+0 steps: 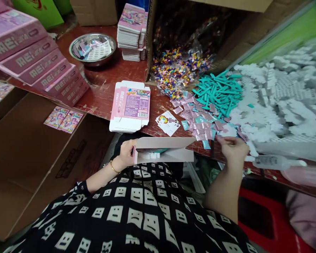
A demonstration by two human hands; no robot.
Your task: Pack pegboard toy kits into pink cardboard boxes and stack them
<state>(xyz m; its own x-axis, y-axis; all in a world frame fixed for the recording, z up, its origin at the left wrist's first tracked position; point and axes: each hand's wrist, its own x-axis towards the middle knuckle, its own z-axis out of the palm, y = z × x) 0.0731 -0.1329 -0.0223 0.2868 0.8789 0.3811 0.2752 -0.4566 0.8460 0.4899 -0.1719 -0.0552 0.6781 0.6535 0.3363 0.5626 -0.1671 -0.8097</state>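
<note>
Open box [163, 142] is held over the lap, near side of the surface [97, 100]; left hand [127, 153] grip is clamped on its left end; right hand [234, 149] works at the sachets [200, 131], grip state cannot be told; step appears to be sachet pickup; next move calls for a steady, unobstructed mouth; flaps pale, extended right; white pieces [155, 155] inside.

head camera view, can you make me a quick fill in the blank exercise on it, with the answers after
The open carton is held in the person's ____ hand.
In this view, the white pieces lie to the ____ of the teal sticks.
The metal bowl is ____ from the person than the flat pink carton.

Missing words: left; right; farther
</note>
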